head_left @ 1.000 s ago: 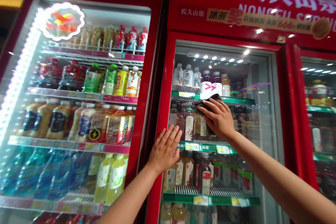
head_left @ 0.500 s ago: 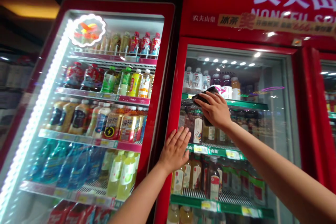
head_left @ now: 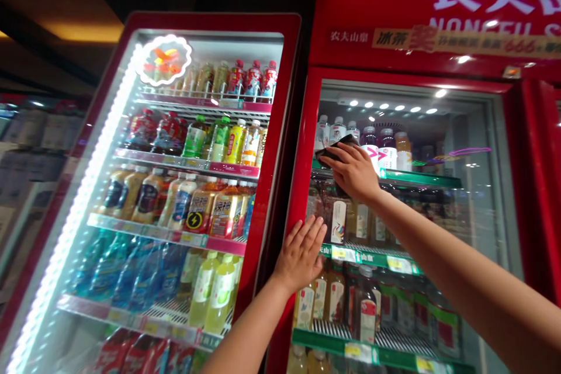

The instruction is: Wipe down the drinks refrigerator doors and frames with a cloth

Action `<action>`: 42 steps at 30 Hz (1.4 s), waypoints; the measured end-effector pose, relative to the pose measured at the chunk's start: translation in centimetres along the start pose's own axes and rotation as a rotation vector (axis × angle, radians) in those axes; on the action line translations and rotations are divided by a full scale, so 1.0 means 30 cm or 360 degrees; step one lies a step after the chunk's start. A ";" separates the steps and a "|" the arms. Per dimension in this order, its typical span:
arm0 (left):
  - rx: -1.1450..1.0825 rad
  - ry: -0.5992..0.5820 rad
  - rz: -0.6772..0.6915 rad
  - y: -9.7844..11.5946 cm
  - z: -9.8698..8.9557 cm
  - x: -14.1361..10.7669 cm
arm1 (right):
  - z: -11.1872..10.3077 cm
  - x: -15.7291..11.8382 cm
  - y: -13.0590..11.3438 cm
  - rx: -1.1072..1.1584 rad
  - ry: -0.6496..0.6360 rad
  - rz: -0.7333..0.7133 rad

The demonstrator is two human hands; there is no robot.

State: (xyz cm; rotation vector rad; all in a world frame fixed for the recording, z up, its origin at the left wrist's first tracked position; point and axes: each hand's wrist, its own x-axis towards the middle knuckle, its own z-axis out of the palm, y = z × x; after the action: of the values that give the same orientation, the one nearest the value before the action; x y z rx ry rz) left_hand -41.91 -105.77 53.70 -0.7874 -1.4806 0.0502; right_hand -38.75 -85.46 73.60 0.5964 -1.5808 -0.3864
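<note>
My right hand (head_left: 356, 172) presses a dark cloth (head_left: 347, 140) to the glass door (head_left: 480, 222) of the red drinks fridge, near its upper left. The fingers lie over the cloth, which sticks out past them at the top and left. Lower down, my left hand (head_left: 301, 254) rests flat, fingers stretched out, across the red door frame (head_left: 302, 187) and the left edge of the glass. It holds nothing. Behind the glass, bottles with pale labels (head_left: 339, 222) stand on green-edged shelves (head_left: 421, 177), partly hidden by my hands and right arm.
On the left stands a second lit fridge (head_left: 291, 47) with several shelves of bottles (head_left: 210, 289) and a bright light strip (head_left: 72, 228). A dark gap separates the two fridges. A red sign panel (head_left: 350, 6) tops the right fridge.
My right hand has moved the cloth slightly up and left across the glass. The left hand stays on the frame. The whole view has shifted, so the fridges appear farther right.
</note>
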 end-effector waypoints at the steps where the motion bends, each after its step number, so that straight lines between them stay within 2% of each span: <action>1: 0.0002 -0.0007 0.0008 0.000 0.001 -0.002 | 0.009 0.010 -0.026 -0.0004 0.0017 0.0036; 3: -0.0002 0.0000 -0.0001 0.001 0.006 -0.007 | 0.020 0.003 -0.079 0.0033 -0.0026 -0.0125; 5: -0.0010 0.0027 -0.0039 0.004 0.012 -0.012 | 0.020 -0.018 -0.110 0.0089 -0.0112 -0.0446; 7: -0.0007 0.0036 -0.0061 0.006 0.015 -0.015 | 0.015 -0.025 -0.109 0.0123 -0.0179 -0.0687; 8: -0.0001 0.0026 -0.0052 0.006 0.014 -0.015 | 0.012 -0.017 -0.099 0.0125 -0.0190 -0.0729; 11: 0.0027 -0.0013 -0.0002 0.002 0.005 -0.014 | 0.013 0.057 -0.060 0.0078 -0.0158 -0.0604; 15: 0.0054 -0.0046 -0.0011 -0.002 -0.005 -0.010 | 0.035 0.170 -0.045 0.0005 -0.0058 -0.0248; 18: 0.0044 -0.0067 -0.0027 -0.002 -0.002 -0.013 | 0.047 0.185 -0.065 0.0011 -0.0036 -0.0136; 23: 0.0074 -0.0064 -0.0242 0.026 -0.005 -0.043 | 0.037 0.110 -0.098 0.0076 -0.0132 -0.0319; 26: 0.0063 -0.0119 -0.0411 0.058 -0.024 -0.074 | 0.026 0.050 -0.134 0.0133 -0.0191 -0.0414; 29: 0.0054 -0.0192 -0.0493 0.083 -0.044 -0.110 | 0.017 -0.012 -0.188 0.0175 -0.0255 -0.0479; 33: 0.0032 -0.0208 -0.0506 0.090 -0.059 -0.166 | 0.011 -0.093 -0.258 0.0241 -0.0322 -0.0555; 37: 0.0030 -0.0184 -0.0464 0.091 -0.074 -0.226 | 0.016 -0.164 -0.310 0.0273 -0.0307 -0.0615; 42: 0.0053 -0.0218 -0.0449 0.105 -0.115 -0.290 | 0.023 -0.265 -0.384 0.0339 -0.0376 -0.0667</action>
State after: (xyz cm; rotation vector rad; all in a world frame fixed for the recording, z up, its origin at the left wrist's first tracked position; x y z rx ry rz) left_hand -38.68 -109.16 45.00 -0.5510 -1.7043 -0.0854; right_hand -37.59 -90.14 60.45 1.0863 -1.7320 -0.6237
